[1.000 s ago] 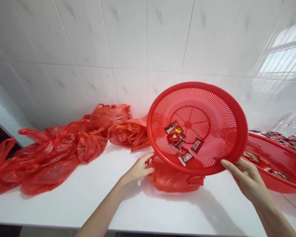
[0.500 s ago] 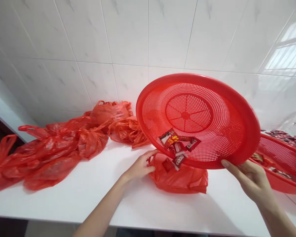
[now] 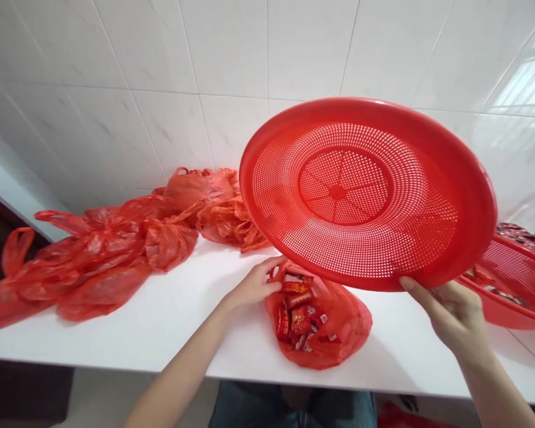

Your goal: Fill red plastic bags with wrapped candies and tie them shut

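My right hand (image 3: 450,309) grips the rim of a round red plastic colander (image 3: 343,255), thumb on the inside. The colander is tilted toward me, with nothing lying in its perforated bowl. Below its near edge a red plastic bag (image 3: 348,321) rests on the white table, its mouth open. Inside the bag are several small red-wrapped packets (image 3: 299,320). My left hand (image 3: 256,284) is closed on the left edge of the bag's mouth, holding it apart; part of the fingers is hidden by the bag.
Several filled, knotted red plastic bags (image 3: 116,249) lie along the left and back of the white table (image 3: 223,351). At the right stands a red basket (image 3: 512,303) with packets in it. Behind it lie more dark red packets (image 3: 528,238). A tiled wall (image 3: 160,53) closes off the back.
The last packets have slid out of the colander into the bag, which now bulges with packets showing in it. The colander has risen slightly in view. My left hand still holds the bag.
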`<control>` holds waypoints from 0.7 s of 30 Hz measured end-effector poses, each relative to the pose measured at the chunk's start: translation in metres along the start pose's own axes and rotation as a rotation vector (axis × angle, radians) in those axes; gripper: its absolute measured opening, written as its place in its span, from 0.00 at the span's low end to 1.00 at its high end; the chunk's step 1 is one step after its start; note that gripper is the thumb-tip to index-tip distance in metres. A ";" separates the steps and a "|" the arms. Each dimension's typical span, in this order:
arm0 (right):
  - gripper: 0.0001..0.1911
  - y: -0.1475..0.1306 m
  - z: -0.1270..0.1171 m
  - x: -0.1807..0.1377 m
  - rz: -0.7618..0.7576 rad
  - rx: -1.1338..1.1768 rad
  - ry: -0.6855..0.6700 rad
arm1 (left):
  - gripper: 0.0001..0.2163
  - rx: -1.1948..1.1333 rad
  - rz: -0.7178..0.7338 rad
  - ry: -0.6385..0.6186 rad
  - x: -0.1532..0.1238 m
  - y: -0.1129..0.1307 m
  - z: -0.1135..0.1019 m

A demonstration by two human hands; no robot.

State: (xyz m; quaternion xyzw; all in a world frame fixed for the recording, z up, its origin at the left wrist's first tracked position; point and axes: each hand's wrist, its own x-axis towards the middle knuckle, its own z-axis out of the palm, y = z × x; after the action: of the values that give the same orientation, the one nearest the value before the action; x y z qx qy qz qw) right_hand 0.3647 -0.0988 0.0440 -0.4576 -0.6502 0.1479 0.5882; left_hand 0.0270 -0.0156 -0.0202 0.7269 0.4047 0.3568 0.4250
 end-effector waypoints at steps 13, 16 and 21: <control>0.14 0.007 0.015 -0.009 0.316 0.501 0.166 | 0.25 0.063 0.034 0.306 0.003 -0.004 -0.007; 0.14 0.007 0.014 -0.009 0.388 0.601 0.209 | 0.18 0.196 0.115 0.260 0.001 0.008 -0.012; 0.12 0.008 -0.010 -0.008 0.428 0.687 0.420 | 0.12 0.394 0.246 0.170 0.017 0.046 -0.007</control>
State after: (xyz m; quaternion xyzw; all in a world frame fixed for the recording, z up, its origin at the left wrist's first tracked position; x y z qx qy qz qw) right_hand 0.3760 -0.1040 0.0364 -0.3800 -0.3208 0.3770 0.7814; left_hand 0.0412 -0.0123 0.0271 0.8067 0.4093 0.3800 0.1929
